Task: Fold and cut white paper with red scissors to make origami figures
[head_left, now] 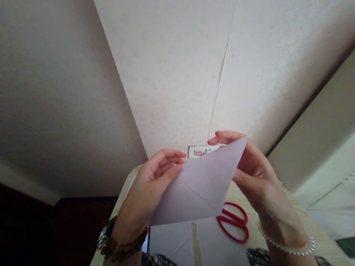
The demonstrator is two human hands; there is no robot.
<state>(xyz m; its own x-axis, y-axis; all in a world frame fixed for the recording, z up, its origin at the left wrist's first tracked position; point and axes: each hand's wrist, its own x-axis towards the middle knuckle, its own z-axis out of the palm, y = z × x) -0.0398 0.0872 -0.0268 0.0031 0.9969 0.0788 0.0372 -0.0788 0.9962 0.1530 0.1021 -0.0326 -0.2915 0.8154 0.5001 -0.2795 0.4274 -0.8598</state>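
A sheet of white paper with a diagonal crease is held up above the table, tilted, its right corner raised. My left hand pinches its upper left edge between thumb and fingers. Behind the right part of the sheet is my right hand, its thumb by the right edge and its fingertips showing past the top; the paper hides part of its grip. Just below the sheet lie red-handled scissors, their blades out of sight. Two more pieces of white paper rest on the table under my wrists.
The light wooden table stands close to a pale papered wall with a socket plate low on it. A dark-edged device shows partly beside my left wrist. A white cabinet-like surface is at the right.
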